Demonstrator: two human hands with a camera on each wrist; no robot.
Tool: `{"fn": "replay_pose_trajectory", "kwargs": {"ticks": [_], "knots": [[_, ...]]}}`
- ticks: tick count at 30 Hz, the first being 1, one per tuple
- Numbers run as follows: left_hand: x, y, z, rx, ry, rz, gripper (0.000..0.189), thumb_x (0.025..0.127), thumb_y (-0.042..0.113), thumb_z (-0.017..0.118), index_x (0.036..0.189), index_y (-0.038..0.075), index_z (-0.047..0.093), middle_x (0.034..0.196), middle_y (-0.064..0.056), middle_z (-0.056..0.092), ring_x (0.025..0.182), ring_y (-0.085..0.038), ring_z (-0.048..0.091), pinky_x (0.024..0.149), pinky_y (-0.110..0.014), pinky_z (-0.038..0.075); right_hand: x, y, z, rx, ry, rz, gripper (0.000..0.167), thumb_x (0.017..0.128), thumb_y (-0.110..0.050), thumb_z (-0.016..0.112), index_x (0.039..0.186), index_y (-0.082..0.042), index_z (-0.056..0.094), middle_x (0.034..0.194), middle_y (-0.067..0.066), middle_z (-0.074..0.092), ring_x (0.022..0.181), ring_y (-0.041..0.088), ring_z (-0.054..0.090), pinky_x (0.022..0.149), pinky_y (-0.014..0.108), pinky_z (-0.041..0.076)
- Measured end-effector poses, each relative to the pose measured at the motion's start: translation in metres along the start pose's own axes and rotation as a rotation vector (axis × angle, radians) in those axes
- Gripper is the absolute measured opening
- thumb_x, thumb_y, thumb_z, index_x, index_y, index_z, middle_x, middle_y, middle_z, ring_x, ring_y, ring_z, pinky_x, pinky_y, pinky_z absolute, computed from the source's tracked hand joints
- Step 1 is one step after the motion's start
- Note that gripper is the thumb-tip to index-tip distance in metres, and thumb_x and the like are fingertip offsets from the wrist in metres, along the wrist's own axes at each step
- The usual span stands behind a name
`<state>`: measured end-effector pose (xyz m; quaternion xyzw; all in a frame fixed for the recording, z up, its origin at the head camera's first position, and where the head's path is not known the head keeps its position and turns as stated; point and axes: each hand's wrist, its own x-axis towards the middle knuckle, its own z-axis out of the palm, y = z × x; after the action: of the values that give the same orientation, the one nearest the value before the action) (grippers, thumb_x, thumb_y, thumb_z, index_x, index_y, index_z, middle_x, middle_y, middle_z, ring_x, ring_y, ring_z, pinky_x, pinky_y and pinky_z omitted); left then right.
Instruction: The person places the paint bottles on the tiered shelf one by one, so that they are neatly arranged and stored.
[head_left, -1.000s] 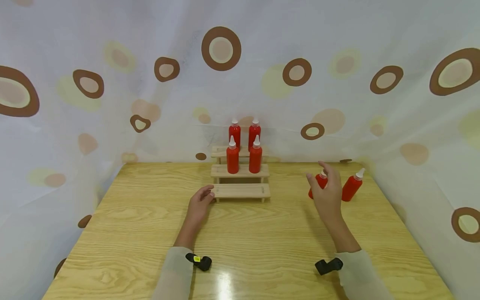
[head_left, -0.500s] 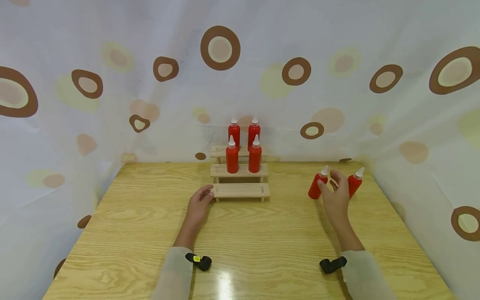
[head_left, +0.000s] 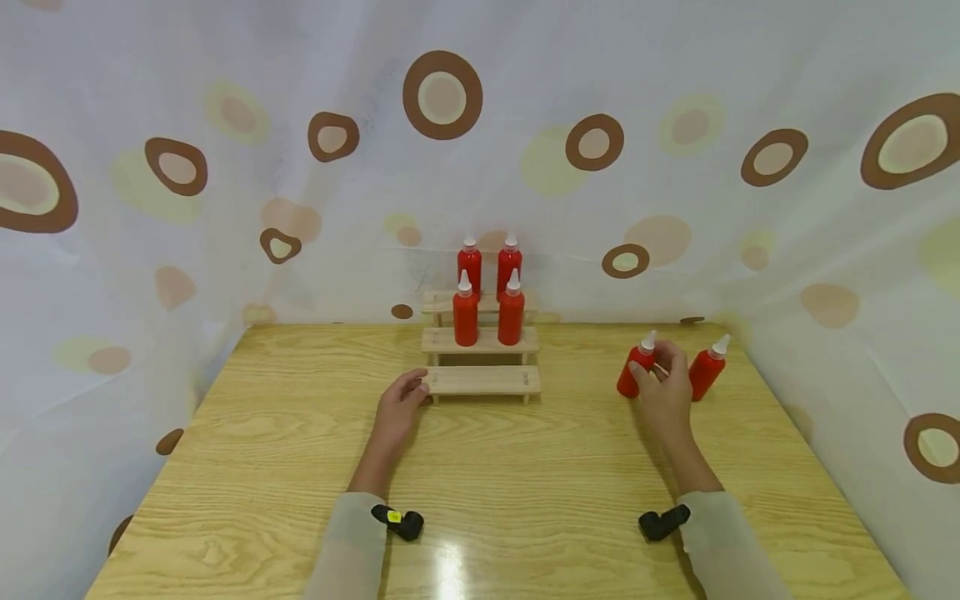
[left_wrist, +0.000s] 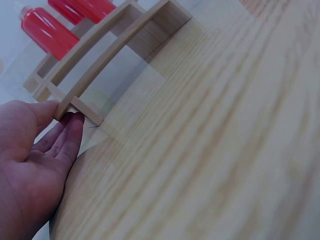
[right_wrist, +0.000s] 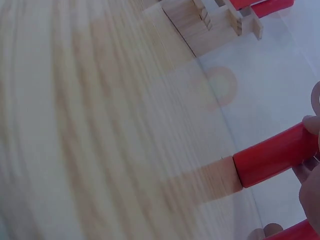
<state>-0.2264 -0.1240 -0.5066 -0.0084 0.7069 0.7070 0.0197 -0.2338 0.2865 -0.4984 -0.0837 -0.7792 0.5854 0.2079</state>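
Observation:
A three-step wooden rack (head_left: 483, 381) stands at the middle back of the table. My left hand (head_left: 395, 410) pinches the left end of its lowest step, thumb on top and fingers below in the left wrist view. Two red squeeze bottles with white nozzle caps stand to the right on the table. Around the nearer squeeze bottle (head_left: 628, 380) my right hand (head_left: 667, 403) has its thumb in front and fingers behind. The right wrist view shows that bottle's red body (right_wrist: 272, 156) with its base at the tabletop. The other squeeze bottle (head_left: 705, 372) stands just right of this hand.
Two red bottles (head_left: 466, 319) are on the rack's middle step and two more bottles (head_left: 469, 265) on its top step. A patterned curtain (head_left: 360, 192) hangs behind the wooden table (head_left: 480, 483) and along its sides.
My right hand first moved right and down between the two bottles, then closed leftward onto the nearer squeeze bottle. The left hand stays at the rack's end.

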Motion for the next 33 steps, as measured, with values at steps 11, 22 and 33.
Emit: {"fn": "replay_pose_trajectory", "kwargs": {"ticks": [11,22,33], "knots": [[0.003,0.001,-0.003,0.002,-0.002,-0.016,0.036,0.104,0.009,0.055,0.139,0.0,0.057,0.136,-0.019,0.054,0.114,-0.025,0.058,0.106,-0.044,0.051,-0.012,-0.018,0.015,0.022,-0.124,-0.126,0.058,0.096,-0.013,0.07,0.145,-0.005,0.041,0.138,0.01,0.053,0.128,0.016,0.052,0.109,0.023,0.046],[0.015,-0.027,-0.001,0.002,0.029,-0.002,0.035,0.105,0.014,0.055,0.139,0.006,0.059,0.133,-0.017,0.055,0.114,-0.027,0.059,0.104,-0.042,0.052,-0.033,-0.048,0.058,0.118,-0.297,-0.196,0.058,0.096,-0.019,0.071,0.144,-0.006,0.042,0.138,0.013,0.053,0.129,0.02,0.053,0.101,0.015,0.049],[0.018,-0.029,-0.001,0.01,0.045,0.022,0.033,0.104,0.012,0.057,0.136,0.005,0.06,0.127,-0.017,0.059,0.109,-0.024,0.062,0.097,-0.035,0.056,-0.041,-0.065,0.111,0.17,-0.4,-0.205,0.054,0.095,-0.015,0.072,0.139,-0.006,0.044,0.137,0.014,0.055,0.13,0.028,0.054,0.107,0.03,0.048]]}}
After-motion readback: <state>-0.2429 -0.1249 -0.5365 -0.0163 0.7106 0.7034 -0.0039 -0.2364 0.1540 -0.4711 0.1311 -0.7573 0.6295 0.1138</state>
